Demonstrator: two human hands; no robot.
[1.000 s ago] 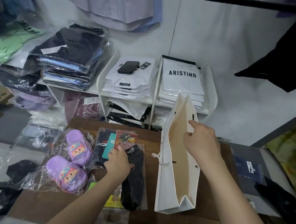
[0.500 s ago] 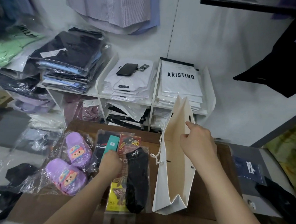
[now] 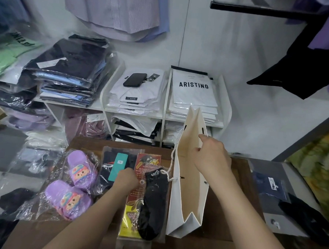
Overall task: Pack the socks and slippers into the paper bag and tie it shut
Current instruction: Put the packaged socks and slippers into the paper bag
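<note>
Left hand [image 3: 126, 177] is now pulling the sock packs toward the near edge of the table [image 3: 237, 240] — a second ago it was resting flat on top of the black sock [image 3: 153, 201], now it is sitting further left, fingers curled down onto the red-and-yellow pack [image 3: 137, 194] and the dark pack with the teal label [image 3: 110, 169]. The black sock is lying fully exposed in its clear sleeve, just beside the paper bag [image 3: 188, 184], which was not the case a second ago. I cannot tell whether the left fingertips are actually pinching a pack or just pressing on it — the knuckles are hiding them. Right hand [image 3: 212, 157] is holding the bag's right wall as before, thumb and fingers pinching the rim, keeping the mouth open and the bag standing. The cord handle [image 3: 169, 174] is dangling over the sock. The purple slippers [image 3: 71, 186] are sitting untouched in their plastic wrap at the left of the table. Read: nothing is in the bag yet; the socks are being lined up for the first drop-in, tying comes much later.
</note>
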